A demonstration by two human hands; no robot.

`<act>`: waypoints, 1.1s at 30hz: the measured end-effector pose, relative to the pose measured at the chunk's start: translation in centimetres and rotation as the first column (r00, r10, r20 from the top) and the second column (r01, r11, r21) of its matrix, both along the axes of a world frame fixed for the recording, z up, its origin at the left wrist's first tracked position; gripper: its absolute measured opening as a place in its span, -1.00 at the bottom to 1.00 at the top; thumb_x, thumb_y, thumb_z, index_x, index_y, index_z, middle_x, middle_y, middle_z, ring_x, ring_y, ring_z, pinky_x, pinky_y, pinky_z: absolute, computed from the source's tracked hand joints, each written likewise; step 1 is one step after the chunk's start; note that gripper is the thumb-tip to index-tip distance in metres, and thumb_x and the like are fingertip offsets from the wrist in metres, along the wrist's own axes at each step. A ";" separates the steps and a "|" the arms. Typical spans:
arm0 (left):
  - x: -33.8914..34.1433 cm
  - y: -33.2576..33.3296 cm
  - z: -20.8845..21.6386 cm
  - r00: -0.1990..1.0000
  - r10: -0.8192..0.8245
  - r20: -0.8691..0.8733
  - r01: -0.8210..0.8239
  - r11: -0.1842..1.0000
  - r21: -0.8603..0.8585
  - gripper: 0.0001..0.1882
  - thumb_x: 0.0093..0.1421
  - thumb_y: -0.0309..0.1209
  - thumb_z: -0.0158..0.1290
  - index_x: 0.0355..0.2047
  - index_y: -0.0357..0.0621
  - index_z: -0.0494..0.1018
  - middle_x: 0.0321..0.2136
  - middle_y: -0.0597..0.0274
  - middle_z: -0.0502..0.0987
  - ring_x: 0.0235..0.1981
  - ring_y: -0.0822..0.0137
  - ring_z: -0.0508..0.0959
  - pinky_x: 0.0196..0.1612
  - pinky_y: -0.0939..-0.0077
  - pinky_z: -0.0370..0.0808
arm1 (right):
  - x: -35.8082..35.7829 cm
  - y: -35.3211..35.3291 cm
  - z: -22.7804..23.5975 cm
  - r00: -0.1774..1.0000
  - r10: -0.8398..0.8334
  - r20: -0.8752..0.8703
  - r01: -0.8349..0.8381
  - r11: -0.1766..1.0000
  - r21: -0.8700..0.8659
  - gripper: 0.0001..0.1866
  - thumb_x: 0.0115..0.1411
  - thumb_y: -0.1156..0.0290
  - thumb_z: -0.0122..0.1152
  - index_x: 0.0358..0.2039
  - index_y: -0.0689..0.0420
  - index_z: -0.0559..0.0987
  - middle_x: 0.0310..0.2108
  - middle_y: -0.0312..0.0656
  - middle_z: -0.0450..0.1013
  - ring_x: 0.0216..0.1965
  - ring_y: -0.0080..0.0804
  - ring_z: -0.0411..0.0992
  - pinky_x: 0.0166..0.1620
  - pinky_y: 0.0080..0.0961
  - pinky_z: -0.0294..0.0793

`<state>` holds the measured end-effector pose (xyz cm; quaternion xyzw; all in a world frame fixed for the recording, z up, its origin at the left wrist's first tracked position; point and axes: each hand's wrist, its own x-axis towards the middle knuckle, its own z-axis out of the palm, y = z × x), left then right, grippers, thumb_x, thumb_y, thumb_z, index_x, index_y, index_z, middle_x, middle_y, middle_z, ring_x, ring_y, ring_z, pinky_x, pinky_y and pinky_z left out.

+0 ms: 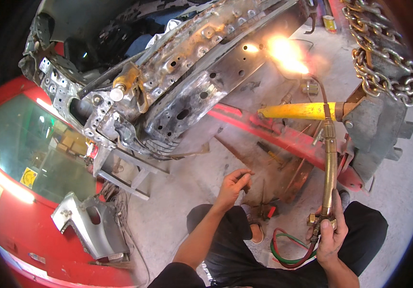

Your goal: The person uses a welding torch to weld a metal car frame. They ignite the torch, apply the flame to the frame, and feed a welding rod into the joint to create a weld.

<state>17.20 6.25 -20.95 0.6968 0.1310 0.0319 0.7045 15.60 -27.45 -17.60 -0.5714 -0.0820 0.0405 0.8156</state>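
Note:
My right hand [331, 235] is wrapped round the valve end of a brass gas torch [330, 173], at the lower right. Its thin bent tip reaches up to a bright flame [288, 55], which plays on the edge of a bare metal beam [192, 103]. Glare hides the heated spot. A red and a green hose [288, 261] loop from the torch's lower end. Over my knee, my left hand [235, 190] hangs apart from the beam, fingers curled and thumb against the forefinger. Anything in that pinch is too small to make out.
A red vehicle door with glass [38, 158] stands at left, beside a silver body panel [93, 228]. A grey stand [127, 170] sits below the beam. At right are a yellow bar [295, 111], a red frame rail [283, 141] and a heavy chain [384, 62]. Tools lie on the floor.

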 end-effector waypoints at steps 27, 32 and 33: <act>-9.0 0.3 5.8 0.727 0.390 0.565 -0.620 0.727 0.296 -0.68 0.41 -0.37 0.17 0.01 -0.42 0.60 -0.22 0.18 0.60 -0.22 0.37 0.54 -0.05 0.46 0.48 | 3.0 9.4 8.2 0.813 0.571 0.112 -0.581 0.807 0.104 -0.33 0.26 0.51 0.26 0.40 0.15 0.40 -0.30 -0.24 0.52 -0.49 -0.64 0.47 -0.45 -0.61 0.49; -12.0 2.4 7.0 0.721 0.386 0.575 -0.679 0.560 0.475 -0.71 0.41 -0.39 0.15 -0.04 -0.41 0.61 -0.25 0.14 0.58 -0.23 0.35 0.56 -0.07 0.45 0.49 | 3.3 12.6 6.7 0.799 0.585 0.138 -0.601 0.782 0.166 -0.34 0.28 0.52 0.23 0.41 0.10 0.39 -0.30 -0.23 0.47 -0.53 -0.62 0.45 -0.51 -0.62 0.47; -12.5 2.8 7.1 0.718 0.397 0.572 -0.688 0.534 0.492 -0.72 0.41 -0.39 0.15 -0.04 -0.41 0.61 -0.26 0.14 0.58 -0.24 0.34 0.56 -0.08 0.45 0.50 | 3.4 12.9 6.3 0.800 0.578 0.162 -0.600 0.778 0.188 -0.34 0.28 0.53 0.23 0.41 0.10 0.39 -0.30 -0.23 0.47 -0.53 -0.62 0.45 -0.51 -0.62 0.48</act>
